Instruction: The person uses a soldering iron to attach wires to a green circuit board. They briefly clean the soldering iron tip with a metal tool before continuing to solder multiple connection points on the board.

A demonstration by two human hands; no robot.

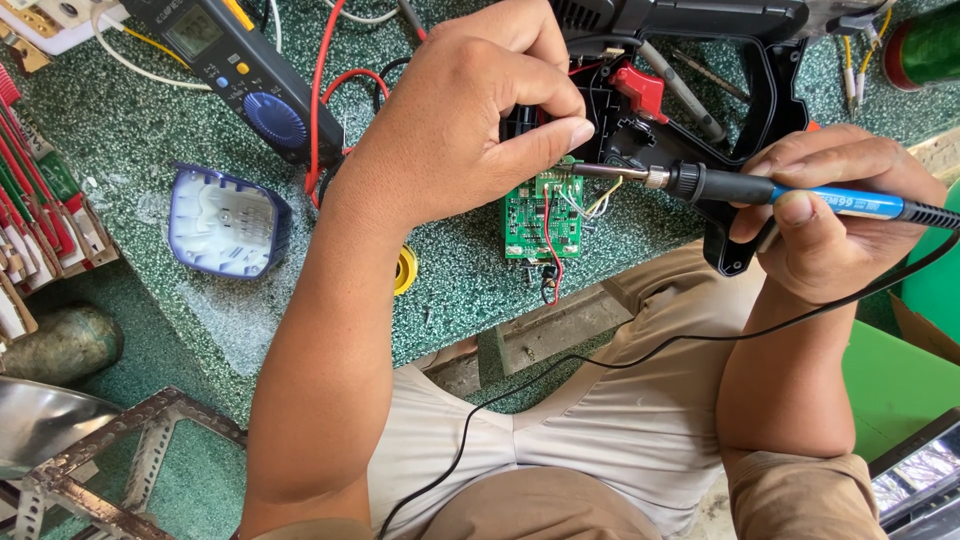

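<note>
- The right hand (835, 215) is gripping a blue-handled soldering iron (760, 190), its metal tip touching the green rectangular circuit board (543, 215).
- The left hand (470, 120) is pinching closed just above that board.
- The board is lying on the speckled green worktop (130, 140), beside a black plastic tool housing (740, 90).
- A dark multimeter (240, 70) is lying further left.

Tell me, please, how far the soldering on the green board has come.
Done: the black tool housing lies open and the green circuit board is out on the bench. In hand: the right hand holds the soldering iron with its tip at the board's top edge, while the left hand pinches something small there. Left: wires hang loose, and the housing is not yet closed.
</note>
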